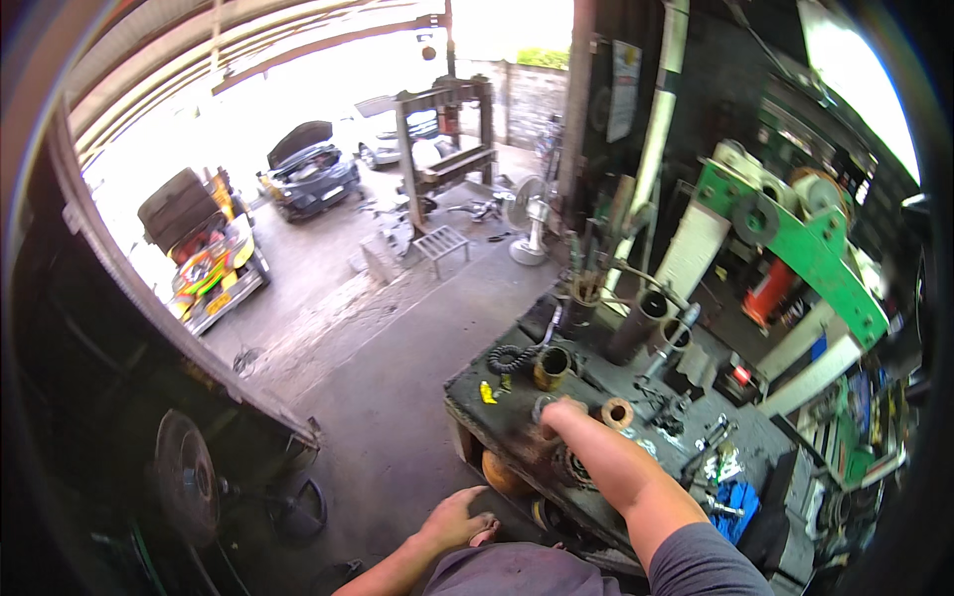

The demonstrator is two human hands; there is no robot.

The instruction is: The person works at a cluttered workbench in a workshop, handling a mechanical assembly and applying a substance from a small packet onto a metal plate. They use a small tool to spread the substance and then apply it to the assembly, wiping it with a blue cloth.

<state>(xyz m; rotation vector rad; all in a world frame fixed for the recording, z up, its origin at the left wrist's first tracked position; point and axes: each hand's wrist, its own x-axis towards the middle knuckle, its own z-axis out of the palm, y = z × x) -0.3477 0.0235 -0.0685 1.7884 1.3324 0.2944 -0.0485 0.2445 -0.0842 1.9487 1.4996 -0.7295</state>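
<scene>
My right hand [558,420] reaches onto a dark, cluttered workbench [462,402], its fingers closed on a small grey metal piece [543,405], mostly hidden. Just right of it stands a rusty hollow sleeve [616,412], with a round toothed part [570,465] partly under my arm. Behind are a brass-coloured tube [551,368], a coiled black hose [507,364] and a yellow scrap [488,393]. My left hand [459,519] hangs low beside the bench, loosely bent with fingers apart and holding nothing.
A green-and-white press [795,248] stands right, beside tall metal tubes [626,338] holding rods. A white fan [527,250] stands beyond the bench. A dark pedestal fan [184,477] sits lower left. Outside the doorway are cars [308,189], a step edge [328,308] and a steel frame [447,149].
</scene>
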